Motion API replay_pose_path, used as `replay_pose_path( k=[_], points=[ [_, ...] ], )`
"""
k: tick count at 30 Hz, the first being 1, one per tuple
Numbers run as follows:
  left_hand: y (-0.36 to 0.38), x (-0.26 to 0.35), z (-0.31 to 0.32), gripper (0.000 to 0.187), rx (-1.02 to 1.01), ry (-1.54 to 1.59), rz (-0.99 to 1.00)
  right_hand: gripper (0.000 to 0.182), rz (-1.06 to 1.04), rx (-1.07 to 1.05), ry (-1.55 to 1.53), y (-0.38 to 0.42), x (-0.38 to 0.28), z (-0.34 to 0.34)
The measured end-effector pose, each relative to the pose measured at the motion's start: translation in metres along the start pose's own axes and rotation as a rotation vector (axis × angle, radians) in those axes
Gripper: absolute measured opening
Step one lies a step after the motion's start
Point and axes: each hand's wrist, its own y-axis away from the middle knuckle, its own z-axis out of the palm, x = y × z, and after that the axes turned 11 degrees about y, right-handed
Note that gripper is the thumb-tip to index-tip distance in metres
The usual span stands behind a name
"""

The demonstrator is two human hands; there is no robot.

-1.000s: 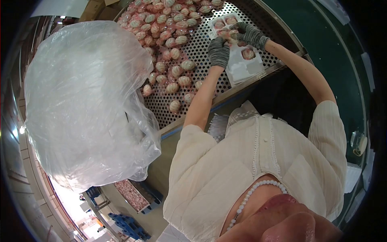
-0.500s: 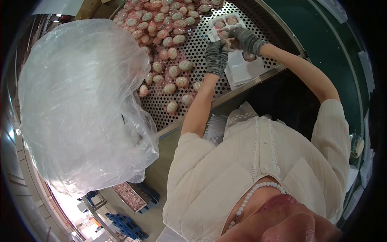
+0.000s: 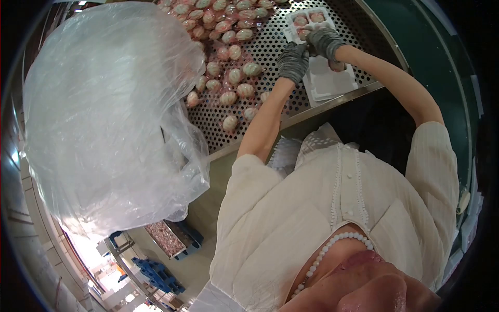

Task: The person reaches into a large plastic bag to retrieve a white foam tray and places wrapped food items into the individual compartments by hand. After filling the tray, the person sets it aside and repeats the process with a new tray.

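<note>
In striped grey gloves, both my hands meet over the white compartment trays on a perforated metal table. My left hand [image 3: 292,63] is closed at the near left edge of the trays, fingertips against something they hide. My right hand [image 3: 325,42] curls down beside it, also closed, over the tray's middle. Beyond them, the white tray [image 3: 289,34] holds several round pink-and-white pieces in clear wrap, such as one wrapped piece [image 3: 317,17]. Another wrapped piece [image 3: 337,66] shows under my right wrist. Nearer me lies a white tray [image 3: 332,86].
Loose wrapped egg-shaped pieces [image 3: 245,90] are scattered and heaped on the perforated table [image 3: 278,99] to the left. A large clear plastic bag [image 3: 109,114] bulges at the left. A raised metal rim [image 3: 358,89] runs along the table's front. Blue pallets [image 3: 158,274] stand on the floor.
The view has shifted, so the table and trays sit further right and higher. My hands stay together at the trays; the right hand now covers less of the far compartments.
</note>
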Motion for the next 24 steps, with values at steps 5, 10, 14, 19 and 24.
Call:
replay_pose_path(
  k=[5, 10, 14, 19, 24],
  points=[
    [0.004, -0.056, -0.010, 0.036, -0.055, 0.305, -0.218, 0.031, 0.094, -0.007, -0.267, 0.033, 0.016, 0.019],
    [0.035, -0.049, -0.089, 0.057, -0.492, -0.564, -0.392, 0.035, 0.240, 0.336, -0.917, 0.057, 0.052, 0.047],
    [0.061, -0.083, -0.089, 0.043, -0.358, -0.612, -0.178, 0.037, 0.281, 0.375, -0.525, 0.073, 0.046, 0.034],
    [0.057, -0.116, -0.073, 0.037, -0.080, -0.045, -0.425, 0.029, 0.097, 0.300, -0.332, 0.073, 0.029, 0.036],
    [0.035, -0.076, -0.093, 0.036, 0.194, 0.135, -0.440, 0.022, 0.153, 0.223, -0.250, 0.041, 0.030, 0.036]
  ],
)
